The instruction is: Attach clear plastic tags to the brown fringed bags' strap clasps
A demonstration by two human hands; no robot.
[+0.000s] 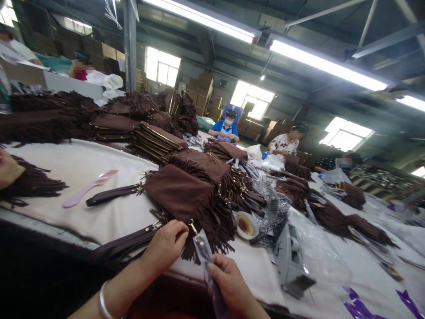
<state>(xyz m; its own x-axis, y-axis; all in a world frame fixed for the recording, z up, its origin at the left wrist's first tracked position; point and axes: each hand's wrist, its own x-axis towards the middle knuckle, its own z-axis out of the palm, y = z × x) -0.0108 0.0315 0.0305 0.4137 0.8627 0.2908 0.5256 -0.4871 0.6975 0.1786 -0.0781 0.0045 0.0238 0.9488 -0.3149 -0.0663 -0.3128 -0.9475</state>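
White cloth covers the worktop point(252, 270), and it's loaded from its left edge right across! Next in size, the heap of brown fringed bags point(156, 141), banked up toward the far edge, gold zips lined up in layers. Out front lies one brown bag point(179, 188), near the middle of the near edge, its fringe spilling that way. Right of it along that edge stands a grey tape dispenser point(288, 261). Now the hands, both over the near edge! Right hand point(226, 274) has thumb and fingers closed firmly on a plastic-sleeved strap point(202, 248), just in front of that bag. Left hand point(171, 241): fingers curled beside the fringe, though whether they pinch anything, I can't tell. Over toward the left corner, a pink comb point(86, 190) lies flat. Beside the fringe sits a white bowl point(255, 228). Smallest of all: the gold clasp point(192, 227) topping the strap, just beside the left fingertips.
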